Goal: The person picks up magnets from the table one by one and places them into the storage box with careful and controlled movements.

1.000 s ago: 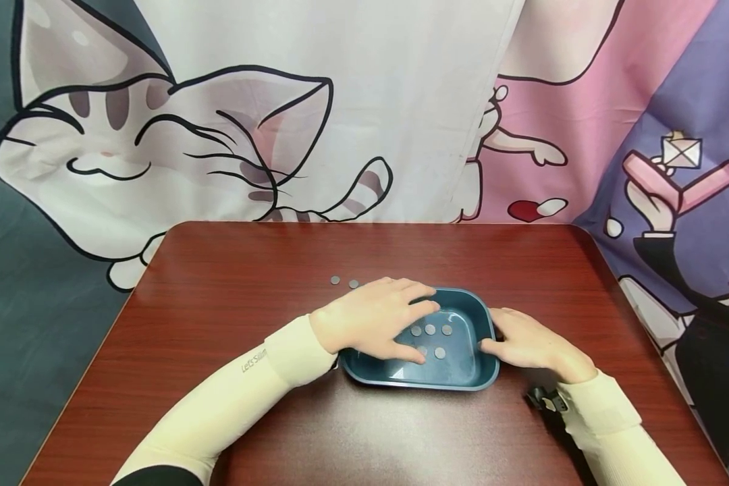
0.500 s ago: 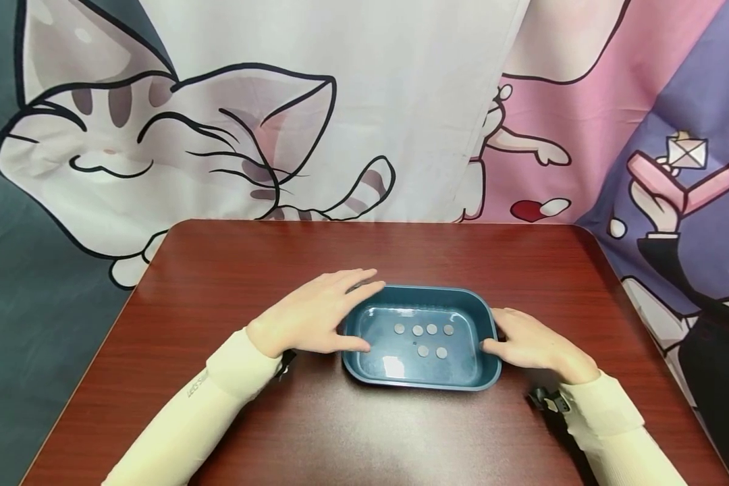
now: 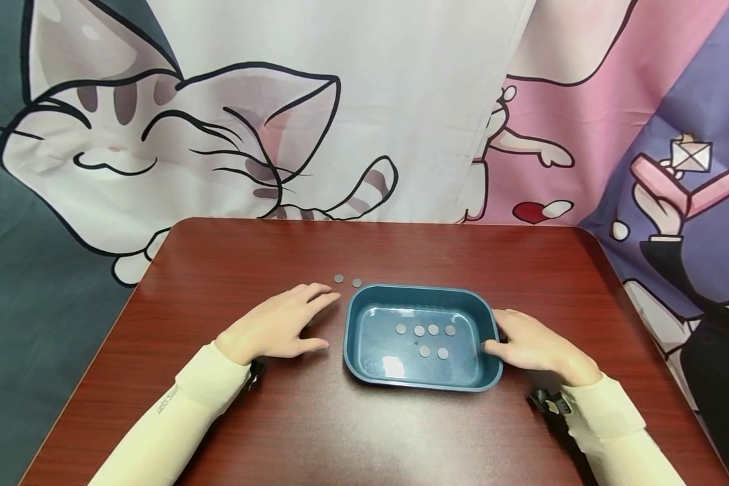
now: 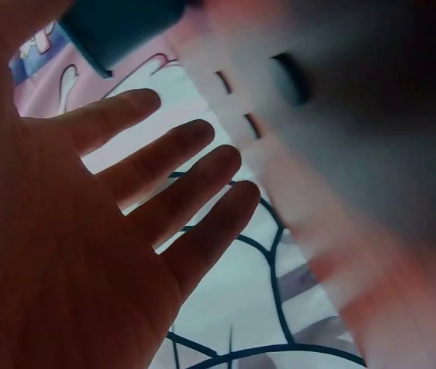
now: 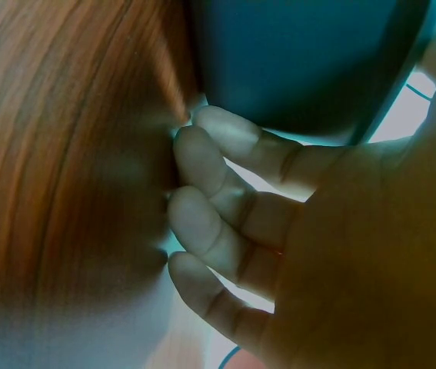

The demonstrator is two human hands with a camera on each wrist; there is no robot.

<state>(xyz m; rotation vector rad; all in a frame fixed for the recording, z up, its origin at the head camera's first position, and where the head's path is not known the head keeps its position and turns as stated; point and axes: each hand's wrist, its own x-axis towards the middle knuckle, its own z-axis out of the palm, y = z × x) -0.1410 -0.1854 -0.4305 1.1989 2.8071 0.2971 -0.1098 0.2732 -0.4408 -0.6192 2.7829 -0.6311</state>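
Note:
A blue rectangular tray (image 3: 370,383) sits on the table with several small grey coins (image 3: 433,330) spread over its floor. Two coins (image 3: 356,283) lie on the wood just beyond its far left corner. My left hand (image 3: 279,322), fingers spread and holding nothing, hovers left of the tray. Three dark discs (image 4: 253,126) show past its fingertips in the left wrist view; one looks nearer and larger. At the tray's right end my right hand (image 3: 531,341) grips the rim, thumb over the edge and fingers along the outer wall, near the table.
The reddish-brown wooden table (image 3: 249,250) extends around the tray on every side. Behind its far edge hangs a curtain (image 3: 419,121) printed with a cartoon cat. Small dark wrist cameras (image 3: 549,401) are strapped at the sleeves.
My left hand has moved from over the tray out to its left, uncovering the coins inside and the two beyond the corner. The right hand stays at the tray's right end.

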